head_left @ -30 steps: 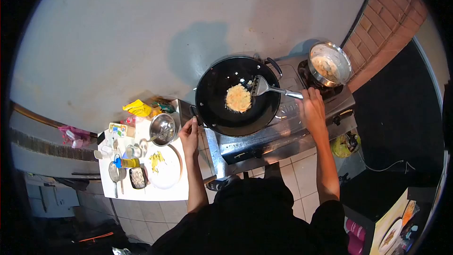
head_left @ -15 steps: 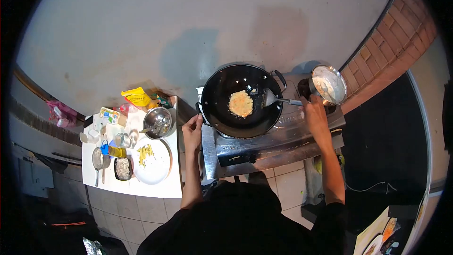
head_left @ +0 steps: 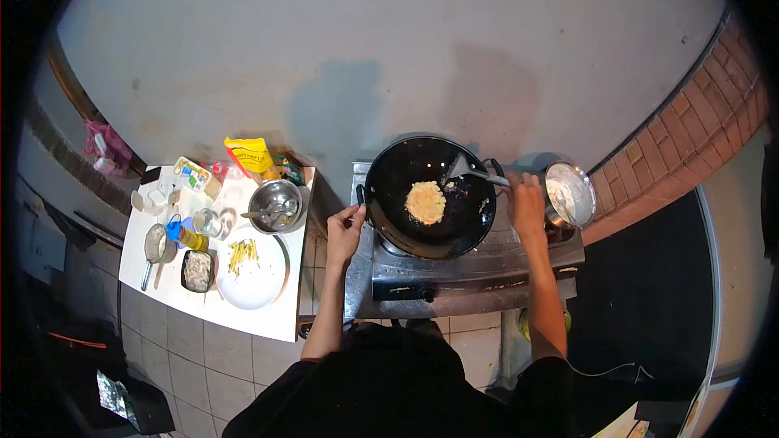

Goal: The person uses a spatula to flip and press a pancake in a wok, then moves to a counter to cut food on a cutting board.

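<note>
A black wok [head_left: 389, 223] sits on the stove, and a round, pale golden pancake [head_left: 425, 203] lies flat inside it. Fingers closed, my left hand [head_left: 346, 231] pinches the wok's left loop handle. My right hand [head_left: 526, 193] is wrapped around the handle of a metal spatula [head_left: 459, 167]. Its blade is in the wok, up and right of the pancake and apart from it. Small bits of batter lie near the blade. Just beyond my right hand stands a metal bowl [head_left: 579, 182] with white batter and a utensil in it.
On the left, a white table [head_left: 268, 324] holds a steel bowl [head_left: 284, 195], a white plate [head_left: 268, 296] with yellow-green strips, a black tray [head_left: 197, 272], an oil bottle [head_left: 188, 237] and a yellow packet [head_left: 250, 154]. The stove [head_left: 487, 292] stands against the wall; a brick edge [head_left: 665, 146] is at right.
The spatula blade has moved from right beside the pancake to farther up in the wok. My left hand stays at the wok handle. The whole view has shifted slightly.
</note>
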Available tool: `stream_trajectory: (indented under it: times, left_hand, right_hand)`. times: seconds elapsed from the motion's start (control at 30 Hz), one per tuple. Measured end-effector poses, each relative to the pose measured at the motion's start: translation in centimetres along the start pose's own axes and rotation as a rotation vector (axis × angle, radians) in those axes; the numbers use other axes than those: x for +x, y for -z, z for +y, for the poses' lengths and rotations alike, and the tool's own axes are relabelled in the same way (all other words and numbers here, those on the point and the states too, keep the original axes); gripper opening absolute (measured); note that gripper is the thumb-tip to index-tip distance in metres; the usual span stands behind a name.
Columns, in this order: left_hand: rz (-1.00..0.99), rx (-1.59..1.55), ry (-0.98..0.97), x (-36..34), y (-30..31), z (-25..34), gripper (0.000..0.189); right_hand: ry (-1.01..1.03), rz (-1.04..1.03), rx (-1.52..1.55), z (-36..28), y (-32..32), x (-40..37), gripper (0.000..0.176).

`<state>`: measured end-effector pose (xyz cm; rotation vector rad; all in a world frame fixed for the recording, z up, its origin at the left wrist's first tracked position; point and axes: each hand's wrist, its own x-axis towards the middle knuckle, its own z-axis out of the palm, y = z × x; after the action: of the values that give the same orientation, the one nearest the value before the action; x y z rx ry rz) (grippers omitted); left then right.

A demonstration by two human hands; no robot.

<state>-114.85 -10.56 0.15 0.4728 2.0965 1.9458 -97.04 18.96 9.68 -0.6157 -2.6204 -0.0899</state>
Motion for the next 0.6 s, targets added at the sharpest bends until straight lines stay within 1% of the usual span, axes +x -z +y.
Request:
stream_trajectory:
  times: [0.07,0.17,0.2,0.3,0.43,0.5,0.53,0.57,0.6]
  left_hand:
    - [0.033,-0.016,-0.093,0.4,-0.2,-1.3,0.034]
    - [0.013,0.003,-0.068,0.2,0.0,-0.7,0.034]
    - [0.017,-0.003,-0.069,0.4,-0.1,-1.1,0.034]
    - [0.005,-0.019,-0.122,0.9,-0.1,-2.6,0.031]
    - [0.007,-0.002,-0.168,0.9,0.0,-2.1,0.029]
    - [-0.006,-0.006,-0.137,0.9,0.0,-1.9,0.028]
    - [-0.024,-0.002,-0.116,0.8,0.1,-1.7,0.029]
    - [-0.029,-0.006,-0.115,0.8,0.1,-1.4,0.029]
    - [-0.019,-0.009,-0.146,0.7,0.0,-1.2,0.029]
  right_hand:
    - [0.077,0.047,0.001,-0.9,-1.1,0.5,0.032]
    - [0.143,0.053,-0.032,-1.3,-1.8,0.2,0.033]
    - [0.149,0.017,-0.044,-1.2,-1.7,0.0,0.037]
    - [0.162,0.010,-0.056,-0.5,-0.6,-1.0,0.037]
    - [0.088,0.020,-0.108,0.2,1.4,-2.5,0.040]
    - [0.049,0.006,-0.118,0.1,3.2,-3.6,0.040]
    - [0.031,-0.060,-0.093,0.5,3.9,-4.0,0.041]
    - [0.029,-0.061,-0.099,0.5,4.5,-4.5,0.041]
    - [0.024,-0.048,-0.083,0.4,5.0,-4.8,0.037]
